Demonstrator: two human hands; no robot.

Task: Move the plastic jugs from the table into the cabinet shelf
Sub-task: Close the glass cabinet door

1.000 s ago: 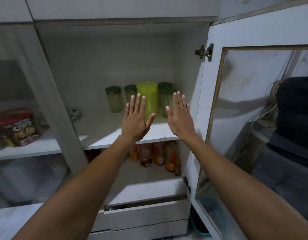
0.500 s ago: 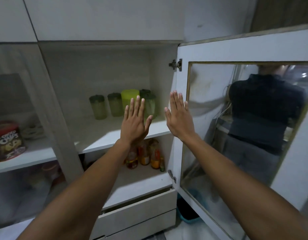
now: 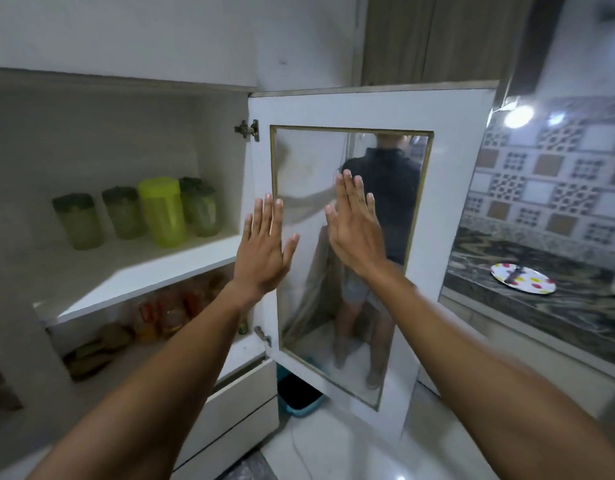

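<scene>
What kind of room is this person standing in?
Most likely a home kitchen. An open white cabinet with a glass-panelled door holds green plastic jugs on its shelf and bottles below, and to the right a dark marbled stone counter carries a round patterned plate beneath patterned wall tiles.

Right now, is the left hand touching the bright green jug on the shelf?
Apart. In the head view the left hand is raised open in front of the cabinet door's edge, with bare shelf showing between it and the bright green jug.
</scene>
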